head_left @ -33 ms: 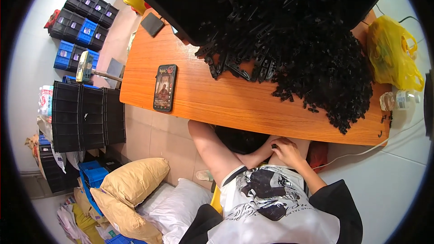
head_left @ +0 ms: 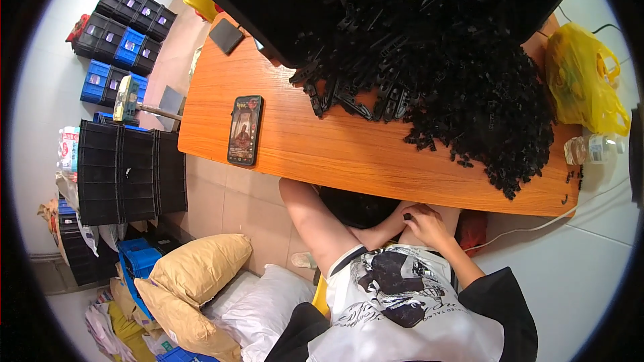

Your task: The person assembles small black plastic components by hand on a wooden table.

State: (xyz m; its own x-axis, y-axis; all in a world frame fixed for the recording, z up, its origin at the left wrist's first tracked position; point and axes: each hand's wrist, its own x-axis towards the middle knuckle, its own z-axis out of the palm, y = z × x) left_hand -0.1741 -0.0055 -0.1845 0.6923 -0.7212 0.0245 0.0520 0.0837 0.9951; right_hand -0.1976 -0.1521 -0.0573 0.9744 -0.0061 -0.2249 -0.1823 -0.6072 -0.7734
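Low over my lap, under the table's near edge, my right hand (head_left: 426,225) is closed with its fingers curled. A small black piece (head_left: 407,216) shows at its fingertips; its exact kind is too small to tell. My left hand cannot be made out apart from the right hand and the bare limbs in my lap. On the wooden table (head_left: 288,141) in front of me spreads a big heap of small black plastic parts (head_left: 479,114). Longer, slotted black parts (head_left: 392,102) lie at the heap's left edge. A phone (head_left: 245,130) with a lit screen lies further left.
A large black bin (head_left: 268,7) stands over the heap's far side. At the right are a yellow plastic bag (head_left: 583,80), a clear bottle (head_left: 597,149) and a white cable (head_left: 516,230). Stacked black crates (head_left: 131,173) and stuffed sacks (head_left: 201,268) stand at the left.
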